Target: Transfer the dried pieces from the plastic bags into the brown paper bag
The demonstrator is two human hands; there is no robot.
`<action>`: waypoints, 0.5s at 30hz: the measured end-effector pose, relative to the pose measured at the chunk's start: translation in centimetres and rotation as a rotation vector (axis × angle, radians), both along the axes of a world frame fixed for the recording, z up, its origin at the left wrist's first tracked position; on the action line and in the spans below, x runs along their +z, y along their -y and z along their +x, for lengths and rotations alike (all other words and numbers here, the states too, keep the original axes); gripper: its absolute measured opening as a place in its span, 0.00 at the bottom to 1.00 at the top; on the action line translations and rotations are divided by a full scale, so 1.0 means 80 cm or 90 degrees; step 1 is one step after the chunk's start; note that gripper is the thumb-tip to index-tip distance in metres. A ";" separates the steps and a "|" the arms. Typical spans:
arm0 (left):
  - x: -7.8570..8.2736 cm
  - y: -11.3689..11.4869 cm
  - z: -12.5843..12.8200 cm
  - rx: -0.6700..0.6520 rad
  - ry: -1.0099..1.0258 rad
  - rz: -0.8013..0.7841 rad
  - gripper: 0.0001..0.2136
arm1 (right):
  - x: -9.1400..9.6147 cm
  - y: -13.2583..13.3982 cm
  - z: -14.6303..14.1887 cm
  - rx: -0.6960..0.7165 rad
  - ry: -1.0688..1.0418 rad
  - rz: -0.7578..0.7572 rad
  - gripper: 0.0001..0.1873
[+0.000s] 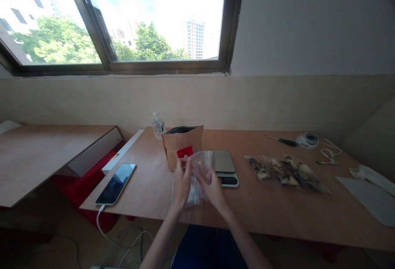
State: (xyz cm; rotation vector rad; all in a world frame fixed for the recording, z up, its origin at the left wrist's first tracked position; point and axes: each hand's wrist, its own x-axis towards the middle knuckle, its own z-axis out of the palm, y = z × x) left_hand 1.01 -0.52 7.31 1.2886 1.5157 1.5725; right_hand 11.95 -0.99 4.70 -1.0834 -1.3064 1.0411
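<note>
A clear plastic bag (pixel 202 163) is between my two hands, above the table's front part. My left hand (pixel 182 178) pinches its left side, fingers closed near the top. My right hand (pixel 212 186) is at its lower right, partly seen through the film, with the thumb on the plastic. More clear plastic bags (pixel 194 197) lie flat on the table beneath. Right behind my hands stands an open brown paper pouch (pixel 182 140) with a red label (pixel 184 151). A kitchen scale (pixel 222 162) sits just right of the pouch, its lower left hidden by the bag and my hand.
Filled clear bags of dark and pale dried pieces (pixel 290 172) lie on the right. Beyond are a screwdriver (pixel 287 142), a white round device (pixel 307 140) with cable and white sheets (pixel 367 199). Leftward are a charging phone (pixel 116 184) and a plastic bottle (pixel 158 126).
</note>
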 end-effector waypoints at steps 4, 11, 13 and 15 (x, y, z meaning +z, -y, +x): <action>-0.010 0.002 -0.018 0.046 -0.027 -0.026 0.13 | -0.013 0.012 -0.011 0.149 -0.094 -0.141 0.19; -0.018 -0.007 -0.030 0.067 -0.095 -0.008 0.07 | -0.011 0.012 -0.014 0.173 -0.175 -0.164 0.20; -0.023 -0.012 -0.032 0.066 -0.108 -0.012 0.08 | -0.016 0.009 -0.010 0.162 -0.174 -0.156 0.20; -0.031 -0.017 -0.034 0.069 -0.112 -0.013 0.08 | -0.022 0.009 -0.004 0.144 -0.166 -0.143 0.21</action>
